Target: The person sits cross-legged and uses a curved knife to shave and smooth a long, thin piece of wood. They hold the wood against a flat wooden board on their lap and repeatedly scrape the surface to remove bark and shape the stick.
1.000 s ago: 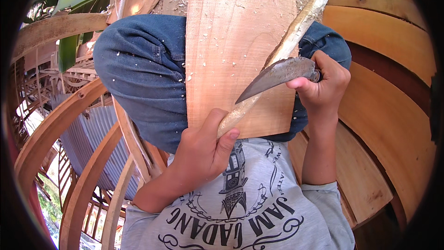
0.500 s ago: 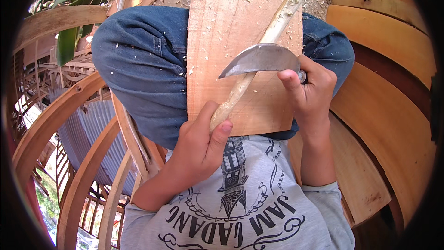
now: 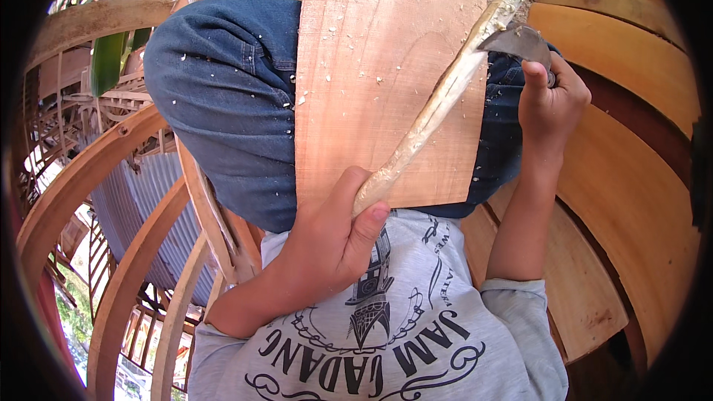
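Note:
My left hand (image 3: pixel 338 230) is closed round the near end of a long pale wooden stick (image 3: pixel 438 106). The stick slants away to the far right over a flat wooden board (image 3: pixel 364 104) that lies across my lap. In my right hand (image 3: pixel 553 104) is a knife with a curved, sickle-like grey blade (image 3: pixel 523 43), its handle mostly hidden in my fist and my thumb raised. The blade's tip is against or very near the stick's far part, beyond the board's right edge. Bark strips and bare whittled wood show along the stick.
Small wood shavings (image 3: pixel 371 82) lie scattered over the board and on my jeans (image 3: pixel 215 89). Curved planks (image 3: pixel 616 171) rise on the right, and bent wooden ribs (image 3: pixel 89 178) stand on the left. Corrugated metal sheet (image 3: pixel 156 215) shows beyond the ribs.
My right hand has carried the knife away from me and to the right, up along the stick. The stick's far end has swung slightly right, my left hand keeping its hold.

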Available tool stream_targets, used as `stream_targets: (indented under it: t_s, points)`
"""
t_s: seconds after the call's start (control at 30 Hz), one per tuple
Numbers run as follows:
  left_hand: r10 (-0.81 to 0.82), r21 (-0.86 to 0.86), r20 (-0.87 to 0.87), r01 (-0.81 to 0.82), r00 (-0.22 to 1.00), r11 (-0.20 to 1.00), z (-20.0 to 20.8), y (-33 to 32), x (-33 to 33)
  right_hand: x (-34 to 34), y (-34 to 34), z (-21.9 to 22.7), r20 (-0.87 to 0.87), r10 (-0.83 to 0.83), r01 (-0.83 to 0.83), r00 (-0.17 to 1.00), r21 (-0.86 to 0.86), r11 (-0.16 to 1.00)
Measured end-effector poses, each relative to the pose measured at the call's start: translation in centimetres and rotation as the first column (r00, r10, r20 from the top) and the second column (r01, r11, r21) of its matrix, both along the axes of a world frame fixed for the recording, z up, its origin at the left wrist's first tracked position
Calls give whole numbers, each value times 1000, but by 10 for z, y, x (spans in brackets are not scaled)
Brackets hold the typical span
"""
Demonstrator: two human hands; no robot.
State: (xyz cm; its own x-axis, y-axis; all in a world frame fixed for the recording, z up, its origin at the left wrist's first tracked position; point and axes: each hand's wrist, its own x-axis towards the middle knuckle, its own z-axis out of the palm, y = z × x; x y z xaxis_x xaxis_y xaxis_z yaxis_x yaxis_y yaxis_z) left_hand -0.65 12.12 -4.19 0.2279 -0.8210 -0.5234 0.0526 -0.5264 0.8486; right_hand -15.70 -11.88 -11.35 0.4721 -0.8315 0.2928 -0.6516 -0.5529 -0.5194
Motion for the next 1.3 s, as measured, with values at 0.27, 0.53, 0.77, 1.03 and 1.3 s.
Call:
stream_targets:
  t_s: [0.27, 0.53, 0.77, 1.03, 1.3]
  points:
    - [-5, 5, -83, 5, 997, 1000, 2, 1, -2, -13, -15, 12, 59, -275, 245, 960, 303, 921]
    - [41, 57, -91, -36, 995, 998, -2, -17, -1, 3, 57, 30, 119, 289, -310, 950, 244, 919]
    - [-51, 34, 82, 49, 995, 998, 1, -14, 2, 6, 60, 26, 177, 311, -349, 934, 259, 900]
    - [-86, 61, 132, 78, 988, 995, -1, -10, 6, 0, 61, 25, 48, 494, -487, 868, 278, 828]
    - [-87, 52, 147, 81, 985, 995, 1, -13, 10, -2, 59, 28, 12, 525, -514, 851, 219, 829]
